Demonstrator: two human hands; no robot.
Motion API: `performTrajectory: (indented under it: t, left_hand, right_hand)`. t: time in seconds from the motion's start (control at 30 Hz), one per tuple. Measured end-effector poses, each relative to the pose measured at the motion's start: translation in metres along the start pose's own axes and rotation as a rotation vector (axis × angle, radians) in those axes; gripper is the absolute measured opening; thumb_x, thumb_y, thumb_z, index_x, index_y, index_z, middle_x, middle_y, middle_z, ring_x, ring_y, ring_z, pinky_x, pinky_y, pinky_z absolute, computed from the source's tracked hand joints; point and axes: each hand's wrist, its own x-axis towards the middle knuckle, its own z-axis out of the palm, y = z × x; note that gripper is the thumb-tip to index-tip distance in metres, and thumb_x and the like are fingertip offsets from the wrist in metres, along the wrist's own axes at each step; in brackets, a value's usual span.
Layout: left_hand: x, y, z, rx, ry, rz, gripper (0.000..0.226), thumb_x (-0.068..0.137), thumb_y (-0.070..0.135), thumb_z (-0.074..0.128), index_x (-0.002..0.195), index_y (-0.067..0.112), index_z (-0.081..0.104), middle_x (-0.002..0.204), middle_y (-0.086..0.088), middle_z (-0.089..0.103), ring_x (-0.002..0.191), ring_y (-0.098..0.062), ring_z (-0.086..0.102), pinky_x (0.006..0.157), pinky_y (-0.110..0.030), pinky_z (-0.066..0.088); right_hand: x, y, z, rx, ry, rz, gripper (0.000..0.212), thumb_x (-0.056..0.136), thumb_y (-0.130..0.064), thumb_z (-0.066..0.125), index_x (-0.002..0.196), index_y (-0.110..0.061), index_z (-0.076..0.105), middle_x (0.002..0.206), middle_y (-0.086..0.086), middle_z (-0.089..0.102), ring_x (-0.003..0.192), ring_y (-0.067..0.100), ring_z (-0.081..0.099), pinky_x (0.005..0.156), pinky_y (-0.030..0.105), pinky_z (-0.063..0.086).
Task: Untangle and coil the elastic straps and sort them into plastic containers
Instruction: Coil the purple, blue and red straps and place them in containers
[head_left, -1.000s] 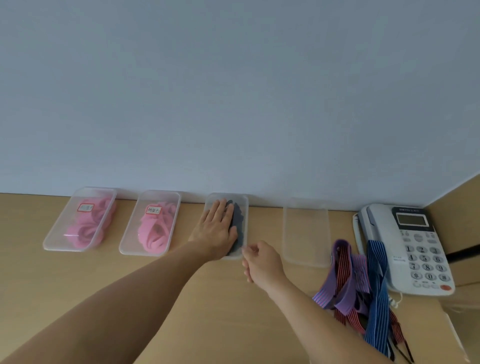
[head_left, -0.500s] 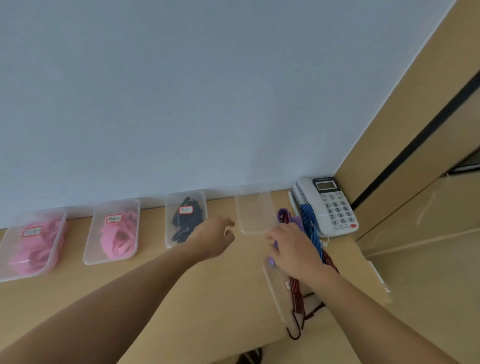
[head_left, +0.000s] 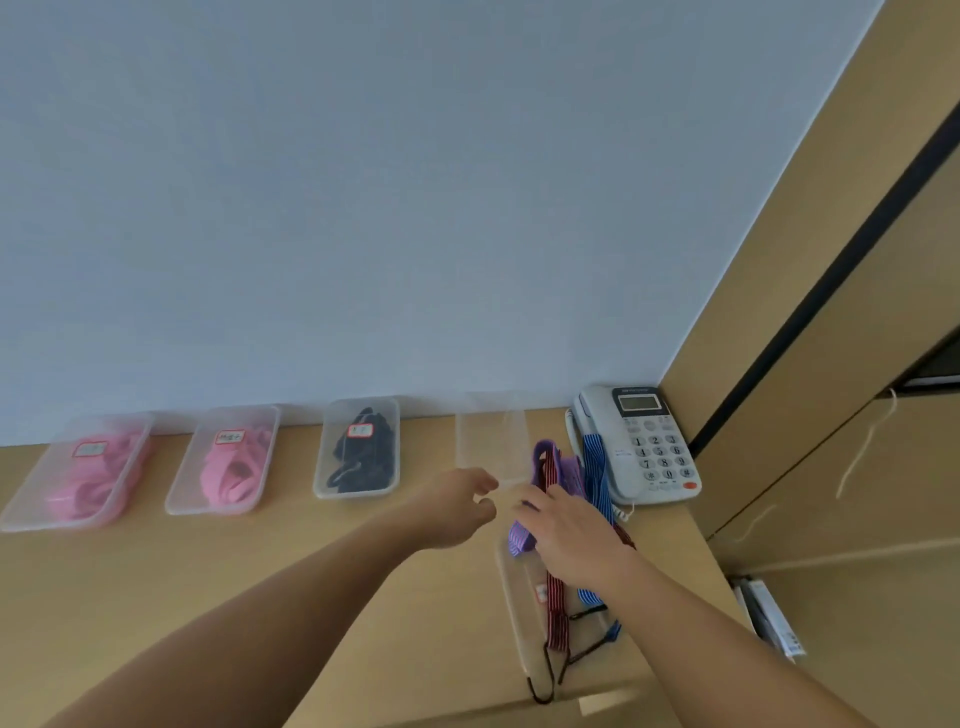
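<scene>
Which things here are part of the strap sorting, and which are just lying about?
Job:
- loose strap pile
- empty container
- black-strap container
- left pink-strap container
- second pink-strap container
- clear plastic piece under the pile, a lid or tray, hard to tell

Lying about:
- telephone
- papers past the desk's right edge
</scene>
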Motion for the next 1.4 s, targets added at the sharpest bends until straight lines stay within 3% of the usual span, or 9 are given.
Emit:
performTrajectory:
  t: [0.2,0.4,0.5,0.6,0.73,1.0,1.1,1.23,1.4]
  left_hand:
    - [-0.005,0.026,0.014,-0.026,0.059,-0.105,0.044,0.098,0.023,0.052,0.141,0.014,0.050,0.139,-0.002,0.056,0.123,-0.016,0.054,0.104,-0.026,0.041]
    - [0.001,0.058,0.014,-0.027,0.080,-0.087,0.067,0.092,0.022,0.062,0.152,0.021,0.032,0.154,0.002,0.036,0.139,-0.016,0.037,0.107,-0.024,0.035]
    - [0.008,0.085,0.002,-0.082,0.126,0.017,0.046,0.090,0.020,0.065,0.135,0.023,0.053,0.127,0.006,0.057,0.111,-0.001,0.055,0.085,-0.011,0.040]
    - [0.012,0.106,-0.010,-0.215,0.227,0.056,0.016,0.088,0.017,0.067,0.103,0.016,0.062,0.089,0.004,0.061,0.073,-0.008,0.053,0.068,-0.022,0.042]
    - [0.002,0.124,-0.033,-0.503,0.141,0.090,0.013,0.086,0.014,0.072,0.093,0.011,0.061,0.080,-0.009,0.069,0.075,-0.018,0.066,0.070,-0.026,0.048]
    - [-0.024,0.126,-0.073,-0.933,-0.105,0.213,0.050,0.074,-0.001,0.055,0.124,-0.005,0.055,0.089,-0.011,0.065,0.082,-0.028,0.065,0.072,-0.035,0.054]
    - [-0.023,0.127,-0.084,-0.989,0.013,0.264,0.055,0.074,-0.006,0.059,0.128,0.002,0.056,0.085,-0.011,0.067,0.071,-0.024,0.065,0.064,-0.030,0.054]
    - [-0.017,0.127,-0.090,-0.994,0.151,0.276,0.043,0.075,0.004,0.067,0.117,0.001,0.061,0.098,-0.018,0.073,0.079,-0.028,0.071,0.071,-0.033,0.057]
    - [-0.013,0.121,-0.089,-0.996,0.297,0.222,0.025,0.077,0.014,0.077,0.099,0.004,0.067,0.095,-0.016,0.076,0.083,-0.026,0.073,0.061,-0.025,0.052]
  right_hand:
    - [-0.002,0.037,0.010,0.066,0.037,-0.065,0.029,0.087,-0.011,0.059,0.114,-0.015,0.048,0.117,0.002,0.053,0.101,0.024,0.051,0.076,0.037,0.044]
    - [0.000,0.081,-0.028,0.537,0.171,-0.112,0.020,0.092,-0.015,0.060,0.110,-0.022,0.062,0.110,-0.010,0.053,0.105,0.012,0.046,0.091,0.028,0.040]
    - [-0.008,0.097,-0.068,0.841,0.254,-0.075,0.028,0.085,-0.006,0.066,0.093,-0.033,0.064,0.095,-0.017,0.056,0.092,0.002,0.053,0.085,0.019,0.044]
    - [-0.016,0.106,-0.102,1.058,0.311,-0.060,0.039,0.084,-0.002,0.068,0.089,-0.039,0.059,0.094,-0.012,0.063,0.081,-0.002,0.058,0.078,0.013,0.045]
    - [-0.020,0.118,-0.128,1.232,0.346,-0.035,0.034,0.086,0.004,0.065,0.095,-0.028,0.063,0.086,-0.007,0.058,0.063,-0.009,0.052,0.067,0.005,0.042]
    - [-0.007,0.109,-0.140,1.352,0.513,0.104,0.011,0.094,-0.011,0.059,0.092,-0.019,0.066,0.079,0.001,0.064,0.074,0.014,0.059,0.064,0.013,0.045]
    - [-0.006,0.088,-0.141,1.320,0.514,-0.030,0.035,0.092,-0.030,0.052,0.084,0.000,0.069,0.077,0.026,0.063,0.071,0.036,0.056,0.061,0.015,0.041]
    - [-0.008,0.063,-0.140,1.528,0.496,-0.100,0.034,0.098,-0.025,0.044,0.123,-0.010,0.059,0.110,0.000,0.072,0.102,0.011,0.065,0.094,0.021,0.047]
    - [-0.004,0.049,-0.133,1.373,0.623,0.160,0.022,0.103,-0.015,0.046,0.092,-0.014,0.065,0.077,-0.002,0.067,0.059,0.004,0.057,0.064,0.029,0.045]
